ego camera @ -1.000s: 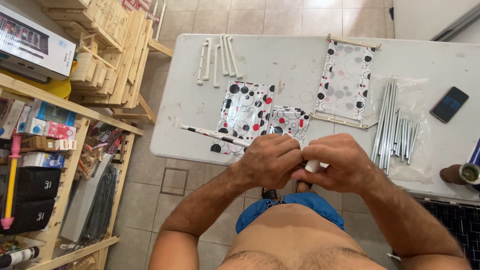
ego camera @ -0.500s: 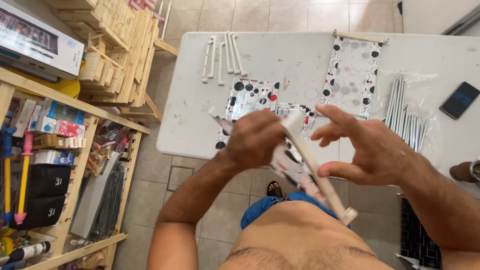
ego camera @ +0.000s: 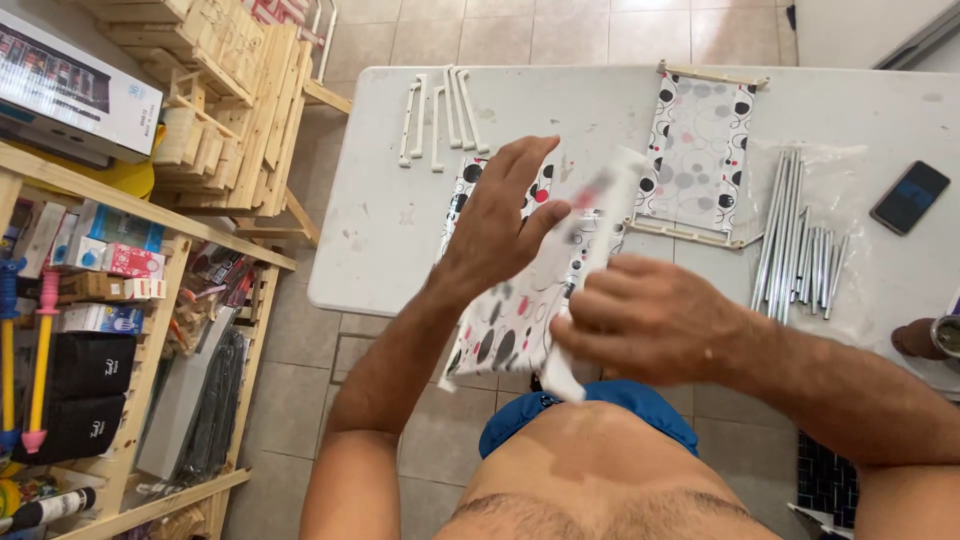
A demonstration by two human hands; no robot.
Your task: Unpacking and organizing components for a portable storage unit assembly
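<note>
Frame centre: right hand (ego camera: 645, 320) gripping white plastic rod (ego camera: 592, 262) with spotted fabric panel (ego camera: 505, 320); left hand (ego camera: 497, 222) open, fingers spread on fabric, above white table (ego camera: 390, 210)

Half a second ago the white rod (ego camera: 590, 260) slanted down to the right; now it stands steeper, its top over the dotted fabric panel (ego camera: 505, 320). The right hand (ego camera: 650, 320) has closed around its lower part, and the left hand (ego camera: 500, 225) has opened flat against the panel.

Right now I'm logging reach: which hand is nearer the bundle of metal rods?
Right. The right hand grips a white bar just left of the metal rods; the left hand is farther left, over the patterned fabric.
</note>
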